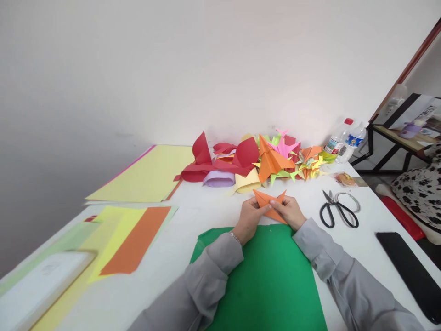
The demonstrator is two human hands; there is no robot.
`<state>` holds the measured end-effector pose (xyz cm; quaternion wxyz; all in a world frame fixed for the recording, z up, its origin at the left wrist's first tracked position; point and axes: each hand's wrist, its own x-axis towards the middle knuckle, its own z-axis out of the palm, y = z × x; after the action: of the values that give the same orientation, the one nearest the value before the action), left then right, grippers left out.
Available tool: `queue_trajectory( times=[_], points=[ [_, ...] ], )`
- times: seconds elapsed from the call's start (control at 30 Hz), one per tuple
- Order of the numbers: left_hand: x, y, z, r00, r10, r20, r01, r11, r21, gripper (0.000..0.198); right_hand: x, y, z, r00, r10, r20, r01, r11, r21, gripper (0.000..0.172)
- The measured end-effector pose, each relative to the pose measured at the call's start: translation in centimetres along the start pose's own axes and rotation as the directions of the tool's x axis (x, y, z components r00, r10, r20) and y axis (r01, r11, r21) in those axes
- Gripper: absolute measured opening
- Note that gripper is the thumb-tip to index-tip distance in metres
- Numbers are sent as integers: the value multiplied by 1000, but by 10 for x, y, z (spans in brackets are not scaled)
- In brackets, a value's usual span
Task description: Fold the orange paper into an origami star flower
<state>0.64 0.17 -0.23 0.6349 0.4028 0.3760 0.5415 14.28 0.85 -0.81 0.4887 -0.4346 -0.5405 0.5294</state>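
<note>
A folded piece of orange paper (pixel 264 198) with pointed corners is held between both hands, above the far edge of a green sheet (pixel 265 280). My left hand (pixel 248 218) grips its left side, the thumb pressed on the paper's face. On the other side, my right hand (pixel 290 212) pinches it, with its thumb near the middle. The fingers behind the paper are partly hidden. Black-handled scissors (pixel 336 210) lie with open blades to the right of my right hand, beside a clear ring (pixel 348 201) that looks like a roll of tape.
Folded paper shapes, among them an orange plane (pixel 272 161) and red pieces (pixel 198 172), pile up by the wall. Two bottles (pixel 334 140) stand at the back right. Coloured sheets (pixel 138 241) and a white box (pixel 44 285) lie left; a black phone-like slab (pixel 408 271) right. A person (pixel 420 193) sits beyond.
</note>
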Motion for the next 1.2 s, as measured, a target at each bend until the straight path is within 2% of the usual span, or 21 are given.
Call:
queue_trajectory(
  times=[0.17,0.23,0.3,0.4,0.53,0.63,0.67,0.77,1.0,1.13,1.2],
  points=[
    [1,2,2,1000,-6,-8,5,994,-110,36,2,-1,-4,996,19,-93,-7,993,122,42],
    [1,5,2,1000,-18,21,21,992,-128,36,2,-2,-6,994,33,-106,-16,987,158,39],
    [1,9,-1,994,-68,86,81,983,-162,42,3,-3,-7,991,65,-121,-39,977,208,39],
    [5,15,-8,971,-190,146,222,941,-255,66,3,-4,-10,988,109,-113,-74,957,281,40],
    [8,23,-18,943,-280,179,316,924,-217,63,1,-5,-14,992,123,38,-129,970,205,38],
    [8,28,-22,891,-335,305,380,920,-100,54,-1,-9,-17,977,81,196,-89,995,33,36],
    [7,29,-23,877,-342,337,379,924,-46,48,-1,-10,-18,971,71,229,-70,997,-11,35],
    [5,32,-22,871,-305,385,296,952,84,26,-1,-12,-18,964,70,257,-56,996,-62,36],
    [4,28,-19,857,-322,402,236,939,249,20,1,-7,-16,986,112,126,-119,992,44,35],
    [5,23,-18,904,-276,326,259,961,98,23,5,-6,-17,997,71,-34,-59,962,267,36],
    [5,21,-17,919,-258,297,262,965,26,28,6,-7,-17,995,71,-67,-43,936,350,33]
  ],
)
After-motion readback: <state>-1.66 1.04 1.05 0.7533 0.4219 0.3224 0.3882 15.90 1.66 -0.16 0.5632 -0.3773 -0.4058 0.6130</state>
